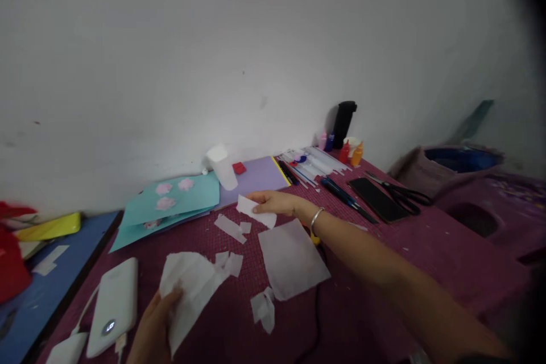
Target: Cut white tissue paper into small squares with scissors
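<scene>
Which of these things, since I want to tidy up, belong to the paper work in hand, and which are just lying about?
Likely in use:
- white paper in the left hand
- smaller piece in the right hand
- square sheet
- paper scraps

Probably just lying about:
- phone
- power bank
- orange bottle

Maroon table, pretty busy. Square white sheet on it, torn scraps just left of sheet, white power bank way further left. Teal card behind-left of sheet. Black phone and scissors off right of sheet.
</scene>
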Available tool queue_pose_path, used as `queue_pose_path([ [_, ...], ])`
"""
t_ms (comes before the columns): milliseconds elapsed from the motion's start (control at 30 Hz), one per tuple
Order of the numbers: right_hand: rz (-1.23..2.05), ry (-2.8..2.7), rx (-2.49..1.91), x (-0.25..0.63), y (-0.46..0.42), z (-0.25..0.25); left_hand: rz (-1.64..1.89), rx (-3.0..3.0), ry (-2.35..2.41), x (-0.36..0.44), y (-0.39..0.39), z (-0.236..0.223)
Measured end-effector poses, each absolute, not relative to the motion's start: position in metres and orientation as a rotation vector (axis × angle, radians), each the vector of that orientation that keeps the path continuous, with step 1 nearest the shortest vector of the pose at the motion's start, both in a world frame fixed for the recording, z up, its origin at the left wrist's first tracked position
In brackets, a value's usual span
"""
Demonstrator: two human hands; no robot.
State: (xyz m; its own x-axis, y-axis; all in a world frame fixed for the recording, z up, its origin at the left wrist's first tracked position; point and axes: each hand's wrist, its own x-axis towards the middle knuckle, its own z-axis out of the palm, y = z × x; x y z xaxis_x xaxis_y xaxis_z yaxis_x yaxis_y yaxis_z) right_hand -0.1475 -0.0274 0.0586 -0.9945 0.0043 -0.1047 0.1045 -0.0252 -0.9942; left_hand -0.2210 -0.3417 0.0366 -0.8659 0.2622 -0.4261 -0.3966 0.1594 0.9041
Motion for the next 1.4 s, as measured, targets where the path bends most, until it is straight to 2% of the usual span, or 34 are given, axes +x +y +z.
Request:
queue_pose_path([
  [167,-1.890,2.329,0.141,-0.186,-0.016,0.048,1.803,-0.299,1.702,-0.224,-0.338,0.035],
  [367,-1.981,2.544,0.144,-0.162,-0.052,0.050,1.885,-0.154,1.618,-0.218,-0.314,0.041],
  [467,-2.085,2.390,-0.064,-0.149,-0.091,0.053,1.896,-0.074,1.611,-0.216,-0.300,0.043],
  [567,-2.133,2.309,0.104,-0.146,-0.113,0.047,1.876,-0.002,1.608,-0.221,-0.295,0.046],
  [733,-2.155,2.256,0.296,-0.141,-0.102,0.034,1.920,0.052,1.659,-0.234,-0.304,0.054],
  [967,-2.272,2.220,0.384,-0.131,-0.088,0.033,1.775,0.201,1.722,-0.238,-0.304,0.056],
  [1200,-2.312,2.409,0.392,-0.123,-0.081,0.057,1.507,0.507,1.674,-0.234,-0.300,0.059],
  [1400,-2.238,2.493,0.355,-0.124,-0.083,0.070,1.568,0.391,1.695,-0.234,-0.290,0.050],
])
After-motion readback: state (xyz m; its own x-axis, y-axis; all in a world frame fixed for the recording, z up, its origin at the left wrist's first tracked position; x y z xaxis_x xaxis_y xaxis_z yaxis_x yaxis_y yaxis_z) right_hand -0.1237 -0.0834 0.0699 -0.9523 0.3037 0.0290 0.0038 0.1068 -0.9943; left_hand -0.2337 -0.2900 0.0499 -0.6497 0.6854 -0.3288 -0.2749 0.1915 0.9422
